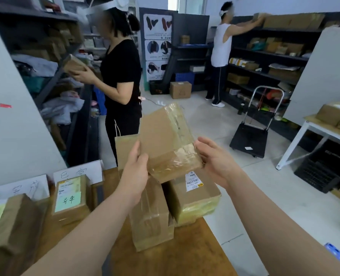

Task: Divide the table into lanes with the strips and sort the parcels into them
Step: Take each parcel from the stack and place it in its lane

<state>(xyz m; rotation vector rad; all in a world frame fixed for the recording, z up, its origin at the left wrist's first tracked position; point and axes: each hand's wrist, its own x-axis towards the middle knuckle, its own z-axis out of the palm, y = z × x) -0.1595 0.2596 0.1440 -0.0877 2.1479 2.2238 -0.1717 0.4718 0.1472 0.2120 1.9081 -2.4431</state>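
Note:
I hold a taped brown cardboard parcel [167, 142] up above the wooden table [165, 257], tilted. My left hand [134, 172] grips its left lower edge and my right hand [214, 158] grips its right lower corner. Below it on the table lie a tall taped parcel [151, 216] and a parcel with a white shipping label [193, 198]. Further left stands a parcel with a green note [70, 198], and a large parcel [9, 232] sits at the near left. White handwritten cards [77, 172] stand behind them. No strips are visible.
A person in black [121, 76] stands just beyond the table holding a box beside the left shelves. Another person in white [220, 48] reaches into the far shelves. A black folding trolley [250, 136] stands on the floor, and a white table with boxes [328, 124] at right.

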